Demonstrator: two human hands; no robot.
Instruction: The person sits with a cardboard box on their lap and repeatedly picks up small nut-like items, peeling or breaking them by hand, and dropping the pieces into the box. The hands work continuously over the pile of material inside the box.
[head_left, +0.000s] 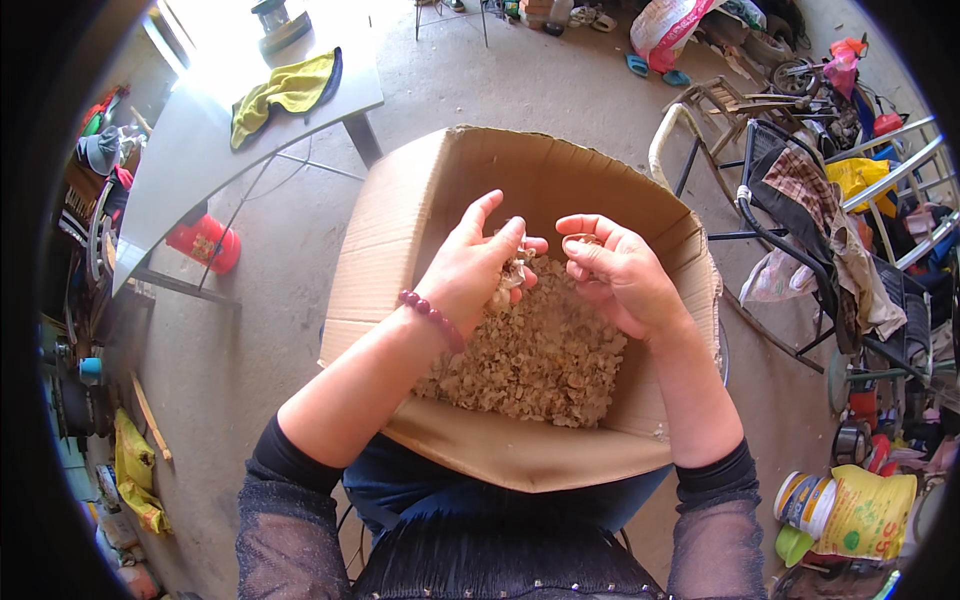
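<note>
An open cardboard box (382, 247) sits before me at my lap, with a layer of pale brown, dry flaky pieces (525, 360) across its bottom. Above these flakes, my left hand (480, 259) is curled around several thin, papery pieces (514, 274); a beaded bracelet is on that wrist. To its right and a short gap apart, my right hand (619, 270) pinches a small brown curved piece (583, 240) between thumb and forefinger. What exactly the pieces are, I cannot tell.
A table (180, 157) with a yellow-green cloth (285, 94) stands at the left, a red bucket (206, 244) beneath it. On the right are a metal-framed chair draped with clothing (810, 187) and a yellow sack (866, 514) beside a white tub (806, 502).
</note>
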